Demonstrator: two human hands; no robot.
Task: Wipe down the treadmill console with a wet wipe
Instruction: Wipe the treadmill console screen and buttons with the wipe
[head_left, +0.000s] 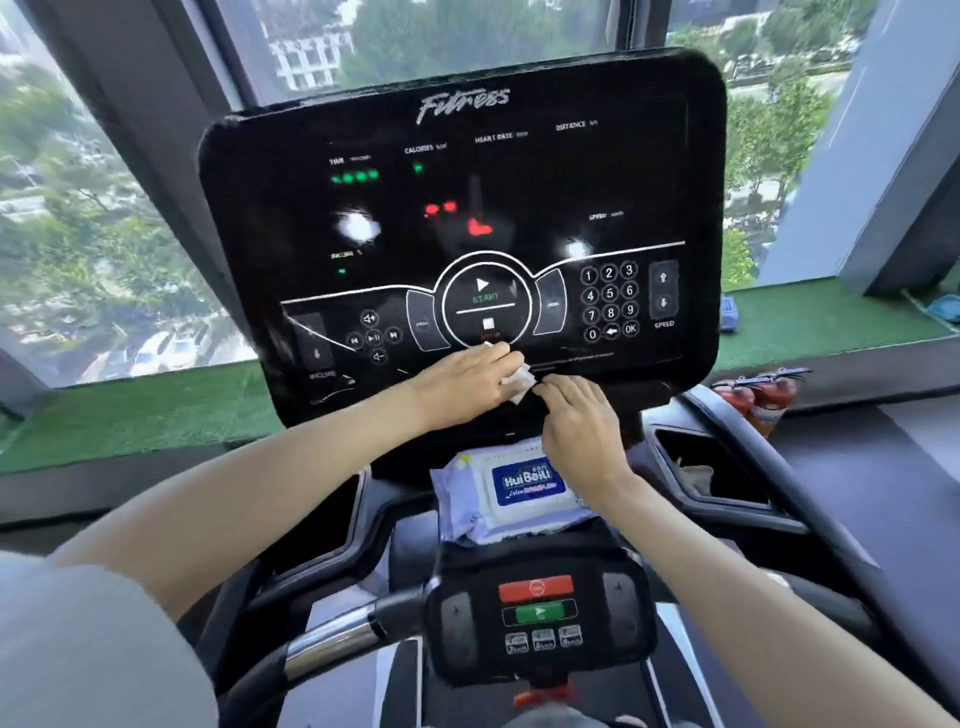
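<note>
The black treadmill console (457, 197) fills the upper middle of the view, with lit readouts, a round start/stop control and a number keypad. A small white wet wipe (519, 382) sits bunched at the console's lower edge. My left hand (462, 382) holds the wipe from the left, just below the stop button. From the right, the fingertips of my right hand (576, 415) pinch its other end. The blue-labelled pack of wet wipes (511, 491) lies on the ledge below the console, partly under my right wrist.
A lower control pad (537, 613) with red and green buttons sits on the handlebar near me. Cup holder recesses flank the pack, one at the right (711, 467). Red fire extinguishers (758, 400) stand at the right by the green-turf window sill (831, 317).
</note>
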